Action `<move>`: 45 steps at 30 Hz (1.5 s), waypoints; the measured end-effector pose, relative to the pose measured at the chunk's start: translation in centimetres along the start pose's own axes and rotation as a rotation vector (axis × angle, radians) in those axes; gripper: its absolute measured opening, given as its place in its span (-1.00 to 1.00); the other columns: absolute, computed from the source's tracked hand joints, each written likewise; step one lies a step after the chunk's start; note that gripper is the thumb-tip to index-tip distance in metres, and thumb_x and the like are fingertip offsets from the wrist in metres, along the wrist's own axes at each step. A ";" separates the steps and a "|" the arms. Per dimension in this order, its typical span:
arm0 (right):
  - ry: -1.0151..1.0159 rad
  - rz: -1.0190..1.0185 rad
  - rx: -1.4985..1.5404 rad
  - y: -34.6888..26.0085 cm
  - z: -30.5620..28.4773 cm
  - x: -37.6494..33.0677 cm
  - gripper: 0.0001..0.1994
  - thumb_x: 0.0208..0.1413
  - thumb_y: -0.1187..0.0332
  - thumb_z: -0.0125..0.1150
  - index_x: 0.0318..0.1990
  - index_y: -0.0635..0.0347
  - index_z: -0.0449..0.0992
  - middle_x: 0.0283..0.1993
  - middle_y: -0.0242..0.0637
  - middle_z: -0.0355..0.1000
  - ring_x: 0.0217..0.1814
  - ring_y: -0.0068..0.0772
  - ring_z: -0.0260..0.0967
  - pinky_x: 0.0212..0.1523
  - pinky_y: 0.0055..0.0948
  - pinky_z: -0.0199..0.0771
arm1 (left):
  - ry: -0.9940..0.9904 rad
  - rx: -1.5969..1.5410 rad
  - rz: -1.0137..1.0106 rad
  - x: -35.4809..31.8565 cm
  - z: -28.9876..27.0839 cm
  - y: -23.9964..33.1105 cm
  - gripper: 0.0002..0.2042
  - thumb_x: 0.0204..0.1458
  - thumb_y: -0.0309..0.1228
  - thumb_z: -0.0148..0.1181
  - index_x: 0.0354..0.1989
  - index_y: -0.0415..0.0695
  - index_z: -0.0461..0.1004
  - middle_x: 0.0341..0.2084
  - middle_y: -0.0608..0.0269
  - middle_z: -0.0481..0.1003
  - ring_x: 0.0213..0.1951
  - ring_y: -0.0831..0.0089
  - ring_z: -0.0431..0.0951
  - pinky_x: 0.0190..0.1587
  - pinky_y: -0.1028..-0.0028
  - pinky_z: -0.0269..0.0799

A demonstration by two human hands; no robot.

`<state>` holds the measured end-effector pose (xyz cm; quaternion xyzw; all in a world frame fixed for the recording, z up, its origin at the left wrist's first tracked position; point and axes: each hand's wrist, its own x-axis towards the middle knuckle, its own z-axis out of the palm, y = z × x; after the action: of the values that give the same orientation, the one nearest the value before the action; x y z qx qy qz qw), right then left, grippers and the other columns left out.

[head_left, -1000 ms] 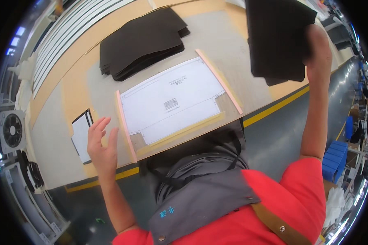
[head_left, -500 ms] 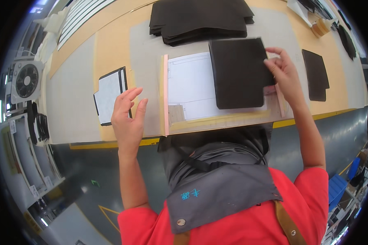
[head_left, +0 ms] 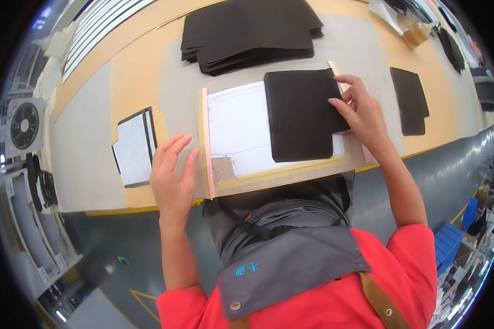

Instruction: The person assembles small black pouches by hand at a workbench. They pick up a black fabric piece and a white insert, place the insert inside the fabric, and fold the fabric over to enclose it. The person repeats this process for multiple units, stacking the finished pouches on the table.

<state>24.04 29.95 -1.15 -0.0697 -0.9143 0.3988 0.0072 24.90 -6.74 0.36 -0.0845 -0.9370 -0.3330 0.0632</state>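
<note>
A black sheet panel (head_left: 301, 115) with a notched lower right corner lies over the right part of a white pattern sheet (head_left: 239, 131). My right hand (head_left: 365, 118) grips the panel's right edge, thumb on top and fingers curled beyond it; the fingertips' contact is partly hidden. My left hand (head_left: 175, 170) is open over the table, fingers raised and apart, holding nothing. Beside it lies a smaller white-faced panel (head_left: 134, 151) with black edges. A pink strip (head_left: 206, 142) borders the pattern on the left, and another pink strip (head_left: 335, 69) shows on the right.
Stacked black panels (head_left: 252, 33) lie at the far side of the table. A single black panel (head_left: 410, 101) rests at the right. Further off at the right stands a tan roll (head_left: 417, 35). A white fan (head_left: 25, 118) is beyond the table's left end.
The view has shifted, so the table sits lower and further left in it. The black panel has come slightly nearer over the pattern, uncovering the right pink strip's top. My left hand remains open.
</note>
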 end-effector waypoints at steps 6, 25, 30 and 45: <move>-0.022 0.012 0.001 -0.2 -0.2 0.0 -0.61 0.19 0.41 0.30 0.16 0.10 0.41 -0.41 -0.31 0.42 -0.47 -0.40 0.41 -0.41 -0.39 0.46 | -0.047 0.001 0.044 0.3 1.0 1.8 -0.74 0.12 -0.52 0.29 0.00 -0.20 0.59 0.00 0.08 0.55 0.04 0.20 0.55 0.08 0.32 0.46; 0.111 -0.239 -0.168 1.2 -0.2 -2.6 -0.56 0.09 0.35 0.41 0.12 0.13 0.44 -0.32 -0.24 0.42 -0.34 -0.18 0.44 -0.33 -0.29 0.43 | -0.160 -0.073 0.197 0.2 4.3 5.5 -0.73 0.05 -0.52 0.34 -0.04 -0.16 0.62 0.00 0.11 0.55 0.05 0.16 0.55 0.07 0.30 0.47; 0.152 -0.463 -0.317 1.8 -2.0 -5.4 -0.64 -0.01 0.34 0.46 -0.03 0.10 0.57 -0.07 -0.30 0.49 -0.16 -0.19 0.40 -0.16 -0.31 0.41 | -0.240 -0.072 0.425 1.7 7.8 8.5 -0.68 0.02 -0.52 0.35 0.00 -0.15 0.59 0.04 0.12 0.51 0.15 0.12 0.47 0.14 0.25 0.43; 0.194 -0.476 -0.545 3.7 -0.5 -6.7 -0.63 0.04 0.24 0.41 0.04 -0.06 0.61 0.14 -0.68 0.46 -0.03 -0.47 0.30 -0.09 -0.43 0.16 | -0.307 0.098 0.659 5.3 14.3 11.4 -0.58 0.11 -0.46 0.27 0.16 -0.25 0.44 0.11 0.08 0.42 0.17 0.09 0.41 0.23 0.21 0.34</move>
<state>31.13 31.93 -3.27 0.1078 -0.9727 0.1196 0.1673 21.14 11.66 -2.71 -0.4278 -0.8728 -0.2330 0.0299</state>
